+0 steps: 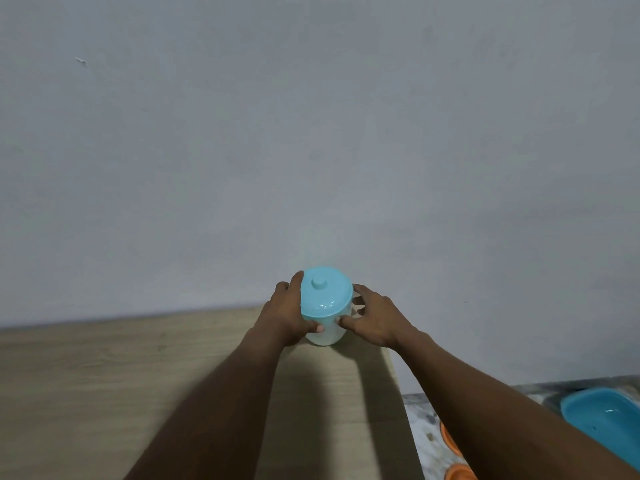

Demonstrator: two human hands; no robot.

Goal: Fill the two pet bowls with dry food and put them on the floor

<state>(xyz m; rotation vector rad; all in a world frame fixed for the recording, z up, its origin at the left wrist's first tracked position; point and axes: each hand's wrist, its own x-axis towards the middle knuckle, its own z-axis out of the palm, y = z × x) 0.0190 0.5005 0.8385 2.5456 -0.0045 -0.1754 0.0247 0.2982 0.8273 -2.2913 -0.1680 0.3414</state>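
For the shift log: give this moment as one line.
step: grasping container | left hand: on lidded container | right hand: on container | lid: on | table: under container

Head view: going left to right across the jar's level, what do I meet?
Wooden table → left hand → blue-lidded jar → right hand

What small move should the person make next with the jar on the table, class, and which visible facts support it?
Probably lift off the blue lid. The jar stands upright near the table's far edge, lid on, with the left hand and right hand cupping its sides. No food can be poured until it is open. Whether the left hand alone steadies it enough is hard to tell.
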